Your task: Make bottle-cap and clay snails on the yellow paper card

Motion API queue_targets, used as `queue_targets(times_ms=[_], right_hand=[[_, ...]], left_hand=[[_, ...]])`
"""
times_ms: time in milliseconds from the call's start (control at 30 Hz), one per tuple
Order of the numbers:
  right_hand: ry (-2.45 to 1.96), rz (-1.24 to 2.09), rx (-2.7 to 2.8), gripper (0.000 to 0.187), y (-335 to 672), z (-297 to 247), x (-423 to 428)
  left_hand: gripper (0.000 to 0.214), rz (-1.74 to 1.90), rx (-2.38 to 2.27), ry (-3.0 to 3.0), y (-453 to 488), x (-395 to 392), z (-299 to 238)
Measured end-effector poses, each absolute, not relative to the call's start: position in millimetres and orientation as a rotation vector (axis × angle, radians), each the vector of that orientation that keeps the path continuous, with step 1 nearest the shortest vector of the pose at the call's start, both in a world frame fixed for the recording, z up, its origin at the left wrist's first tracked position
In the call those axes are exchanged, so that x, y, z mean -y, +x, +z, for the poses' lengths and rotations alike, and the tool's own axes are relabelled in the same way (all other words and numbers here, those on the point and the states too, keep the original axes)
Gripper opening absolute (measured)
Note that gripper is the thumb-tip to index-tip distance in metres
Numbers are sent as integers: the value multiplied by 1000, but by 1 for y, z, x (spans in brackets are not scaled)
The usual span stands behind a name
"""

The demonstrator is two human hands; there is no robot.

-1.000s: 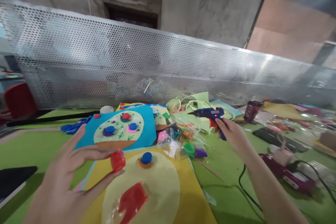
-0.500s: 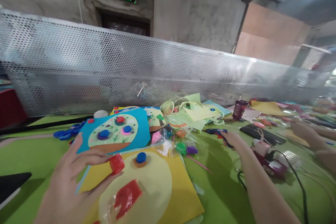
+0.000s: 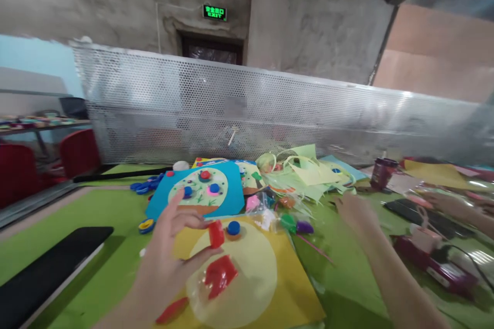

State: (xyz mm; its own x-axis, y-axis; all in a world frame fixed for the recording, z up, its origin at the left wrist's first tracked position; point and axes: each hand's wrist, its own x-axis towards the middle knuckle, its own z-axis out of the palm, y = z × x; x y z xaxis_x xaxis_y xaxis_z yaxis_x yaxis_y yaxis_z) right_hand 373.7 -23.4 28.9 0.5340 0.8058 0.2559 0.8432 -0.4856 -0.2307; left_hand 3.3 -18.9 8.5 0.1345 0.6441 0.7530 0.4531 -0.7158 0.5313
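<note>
My left hand (image 3: 170,252) pinches a red bottle cap (image 3: 216,234) between thumb and fingers, just above a yellow card (image 3: 297,298) bearing a pale round sheet (image 3: 250,272). A blue cap (image 3: 233,227) and a red shape (image 3: 221,275) lie on that sheet. My right hand (image 3: 353,209) reaches out low over the green table (image 3: 116,216), near the heap of pale green paper strips (image 3: 309,172). It is blurred and its fingers do not show clearly. No glue gun is visible by it.
A blue card with a decorated circle (image 3: 200,193) lies behind the yellow one, loose blue caps (image 3: 144,186) to its left. A black flat device (image 3: 46,272) is at front left. A purple cup (image 3: 382,172), pink tool (image 3: 436,262) and another person's hand (image 3: 443,203) are right. A perforated metal screen (image 3: 270,108) backs the table.
My right hand set the blue glue gun down on the table and now hovers without it in view. The left hand kept the red cap, close over the yellow card. The view swung left.
</note>
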Motion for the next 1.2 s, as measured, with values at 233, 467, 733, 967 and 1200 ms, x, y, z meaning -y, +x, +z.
queue_targets(times_ms=[233, 467, 733, 967, 1200], right_hand=[[-1599, 489, 1926, 18, 219, 9, 44], [-1180, 688, 1633, 20, 154, 10, 53], [-1130, 799, 1478, 12, 155, 11, 49], [-1159, 933, 1392, 18, 185, 6, 38], [-1198, 1137, 1485, 15, 170, -12, 39]], left_hand=[[40, 1720, -1159, 2170, 3, 22, 10], [48, 1719, -1309, 2153, 4, 27, 10], [47, 1663, -1296, 2235, 8, 30, 17], [52, 945, -1590, 2434, -54, 30, 29], [58, 869, -1645, 2534, -71, 62, -57]])
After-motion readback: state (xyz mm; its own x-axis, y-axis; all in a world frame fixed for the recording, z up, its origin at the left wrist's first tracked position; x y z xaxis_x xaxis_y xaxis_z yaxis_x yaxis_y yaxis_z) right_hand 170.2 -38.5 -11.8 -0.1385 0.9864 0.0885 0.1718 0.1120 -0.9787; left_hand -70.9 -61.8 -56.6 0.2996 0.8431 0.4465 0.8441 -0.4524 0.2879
